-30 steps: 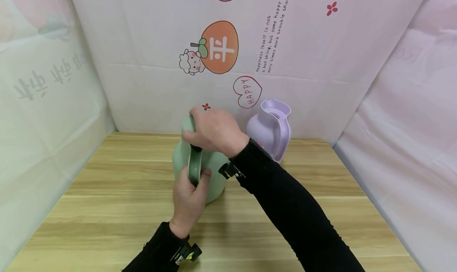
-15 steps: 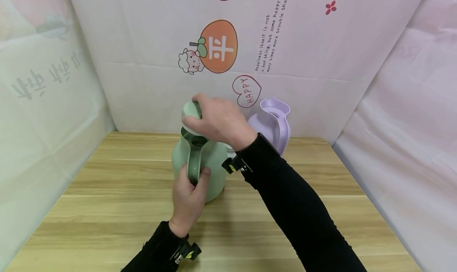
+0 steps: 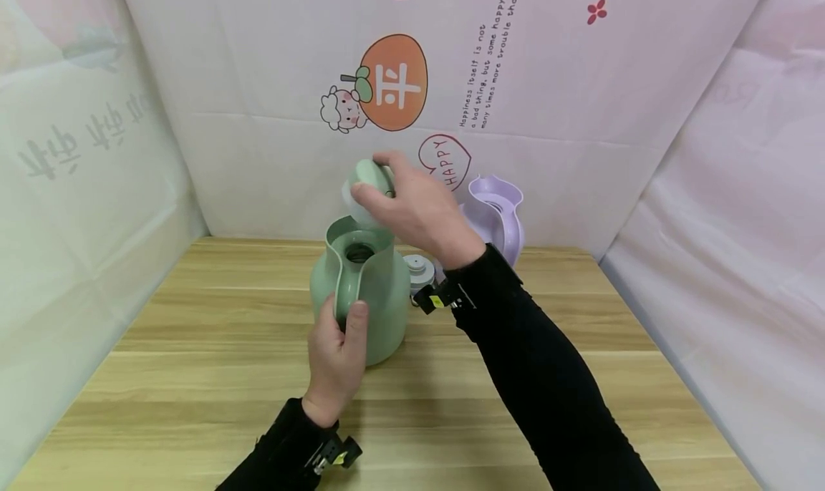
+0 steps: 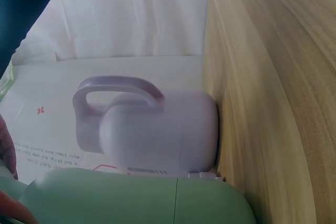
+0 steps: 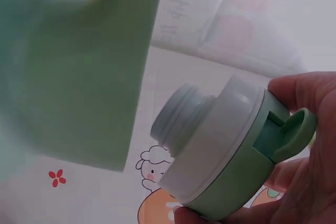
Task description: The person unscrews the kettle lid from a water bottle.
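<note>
A green thermos jug stands upright on the wooden table, its round mouth uncovered. My left hand grips its handle from the near side. Above the mouth, tilted and apart from the jug, is its lid, which my right hand holds by the rim. The right wrist view shows the lid with a green top, a small loop, a white band and a threaded plug, pinched between thumb and fingers. Only a bit of the left hand shows in the left wrist view.
A lilac thermos jug, without a lid on its mouth, stands behind my right forearm. A pale round lid lies on the table between the two jugs. Printed cloth walls the back and both sides.
My right hand has lifted the lid up off the green jug and tilted it, baring the mouth. The pale round lid has come into sight. My left hand stays on the handle.
</note>
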`<act>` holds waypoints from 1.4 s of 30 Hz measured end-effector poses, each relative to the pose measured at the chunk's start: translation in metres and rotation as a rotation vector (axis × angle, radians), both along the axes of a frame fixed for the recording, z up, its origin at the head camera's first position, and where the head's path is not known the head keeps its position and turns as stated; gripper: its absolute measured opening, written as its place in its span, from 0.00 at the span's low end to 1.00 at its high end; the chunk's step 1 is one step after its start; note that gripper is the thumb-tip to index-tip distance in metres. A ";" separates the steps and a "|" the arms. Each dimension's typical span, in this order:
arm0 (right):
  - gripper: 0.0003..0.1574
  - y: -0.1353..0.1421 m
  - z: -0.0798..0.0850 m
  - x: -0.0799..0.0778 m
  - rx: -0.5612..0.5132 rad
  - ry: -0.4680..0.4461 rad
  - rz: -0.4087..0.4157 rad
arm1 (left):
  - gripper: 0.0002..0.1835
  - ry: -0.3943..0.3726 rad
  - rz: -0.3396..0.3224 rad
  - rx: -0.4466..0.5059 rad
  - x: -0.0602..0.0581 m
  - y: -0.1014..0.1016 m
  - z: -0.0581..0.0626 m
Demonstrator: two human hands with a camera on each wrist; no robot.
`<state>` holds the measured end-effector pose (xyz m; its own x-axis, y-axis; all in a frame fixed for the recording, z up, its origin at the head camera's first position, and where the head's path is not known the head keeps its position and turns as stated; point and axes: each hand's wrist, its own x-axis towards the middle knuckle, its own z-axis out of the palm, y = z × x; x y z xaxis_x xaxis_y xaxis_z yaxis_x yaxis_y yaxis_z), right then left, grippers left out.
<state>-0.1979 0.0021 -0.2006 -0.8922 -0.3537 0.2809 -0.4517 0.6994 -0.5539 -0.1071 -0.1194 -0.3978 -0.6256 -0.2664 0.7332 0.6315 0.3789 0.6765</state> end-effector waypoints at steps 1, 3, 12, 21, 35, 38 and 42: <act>0.42 0.002 -0.001 -0.001 -0.019 0.000 -0.003 | 0.07 -0.005 0.003 0.000 0.000 0.000 0.000; 0.42 0.006 -0.004 -0.001 -0.059 -0.003 -0.009 | 0.07 -0.009 0.013 0.001 0.000 0.000 0.001; 0.45 0.024 -0.022 -0.005 -0.252 -0.062 -0.002 | 0.09 -0.027 0.063 -0.006 0.000 -0.003 0.002; 0.46 0.042 -0.044 -0.008 -0.481 -0.131 0.031 | 0.12 -0.014 0.104 -0.013 -0.002 -0.005 0.001; 0.44 0.054 -0.086 -0.009 -0.638 -0.128 0.013 | 0.21 -0.018 0.163 0.007 -0.009 -0.016 -0.003; 0.42 0.056 -0.094 -0.010 -0.670 -0.150 0.024 | 0.23 -0.021 0.169 0.009 -0.011 -0.019 -0.003; 0.39 0.055 -0.105 -0.012 -0.746 -0.183 0.033 | 0.22 -0.030 0.159 0.017 -0.013 -0.023 -0.001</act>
